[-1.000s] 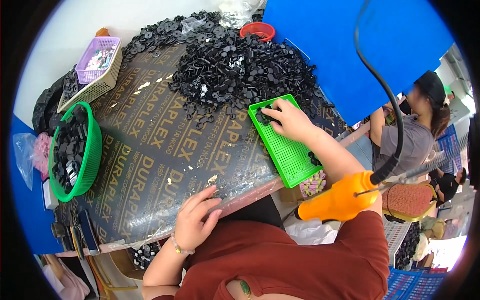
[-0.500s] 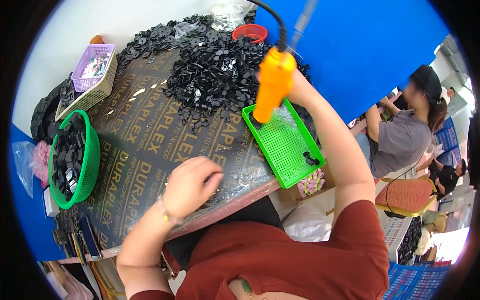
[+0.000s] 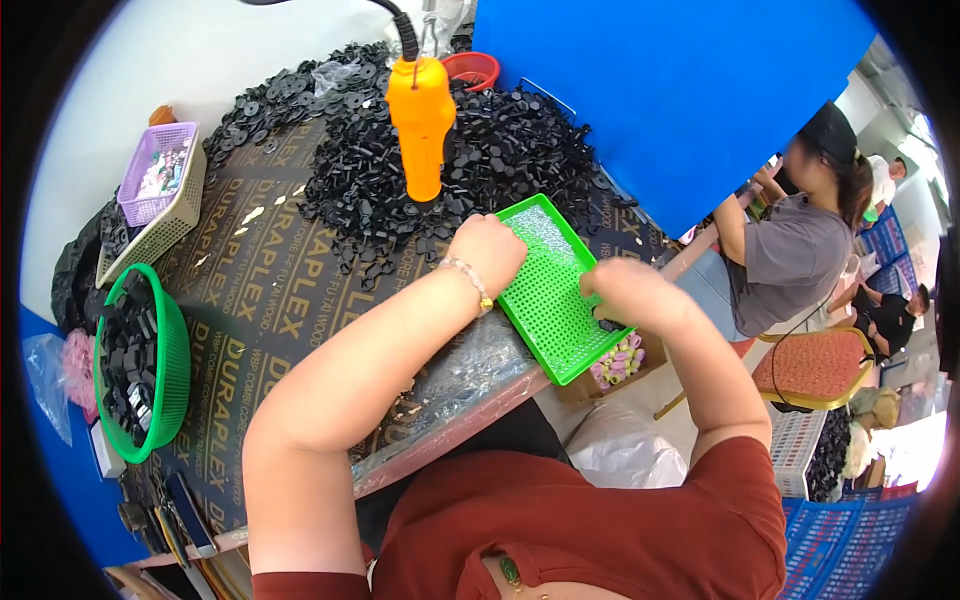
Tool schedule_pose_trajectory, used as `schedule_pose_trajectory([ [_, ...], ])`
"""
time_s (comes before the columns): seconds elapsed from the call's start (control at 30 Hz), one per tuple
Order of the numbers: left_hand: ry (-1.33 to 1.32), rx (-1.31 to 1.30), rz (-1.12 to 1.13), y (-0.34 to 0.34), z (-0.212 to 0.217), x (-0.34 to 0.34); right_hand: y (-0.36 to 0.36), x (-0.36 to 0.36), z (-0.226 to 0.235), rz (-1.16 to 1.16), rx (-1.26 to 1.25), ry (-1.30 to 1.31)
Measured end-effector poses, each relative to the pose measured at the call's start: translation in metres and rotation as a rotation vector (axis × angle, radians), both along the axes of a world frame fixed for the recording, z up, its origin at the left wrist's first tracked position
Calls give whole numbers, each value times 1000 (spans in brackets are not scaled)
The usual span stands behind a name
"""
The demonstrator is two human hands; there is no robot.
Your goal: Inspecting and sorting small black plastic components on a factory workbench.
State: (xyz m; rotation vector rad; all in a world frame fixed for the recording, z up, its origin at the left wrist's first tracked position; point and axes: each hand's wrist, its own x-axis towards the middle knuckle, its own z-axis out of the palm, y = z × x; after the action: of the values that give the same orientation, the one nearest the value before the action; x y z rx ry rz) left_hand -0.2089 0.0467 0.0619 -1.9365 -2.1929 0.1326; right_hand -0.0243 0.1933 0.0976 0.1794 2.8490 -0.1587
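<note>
Purple basket [image 3: 143, 210] overlapping beige basket [image 3: 165, 237], tabletop [image 3: 260, 350] left | red bowl [image 3: 486, 70] beside blue panel [image 3: 680, 90] | co-worker [image 3: 790, 265] in grey shirt | red-seated chair [image 3: 815, 362], yellow frame | white sack [image 3: 630, 445] below tabletop

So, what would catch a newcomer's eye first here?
The orange tool hanging from its dark cable, in front of the heap of black pieces at upper centre. Next, the green tray just right of centre, between the left hand and the right hand. At far left sits a round green basket of black parts.

Room over tabletop [image 3: 255, 320] between green basket [image 3: 176, 380] and left hand [image 3: 487, 252], orange tool [image 3: 421, 120] an obstacle before black heap [image 3: 525, 150]
</note>
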Motion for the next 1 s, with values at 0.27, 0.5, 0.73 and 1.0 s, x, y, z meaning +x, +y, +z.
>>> schedule_pose_trajectory([
  [0.27, -463, 262, 37, -1, 4, -9, 11, 11, -4, -263, -503, 384],
  [0.5, -167, 356, 429, -13, 40, -46, 19, -101, 9, -332, -867, 520],
  [0.73, -551, 336, 371, -77, 48, -28, -3, -134, 29, -91, -548, 638],
  [1.0, -685, 437, 295, -188, 58, 47, -14, 24, -42, -574, 79, 466],
])
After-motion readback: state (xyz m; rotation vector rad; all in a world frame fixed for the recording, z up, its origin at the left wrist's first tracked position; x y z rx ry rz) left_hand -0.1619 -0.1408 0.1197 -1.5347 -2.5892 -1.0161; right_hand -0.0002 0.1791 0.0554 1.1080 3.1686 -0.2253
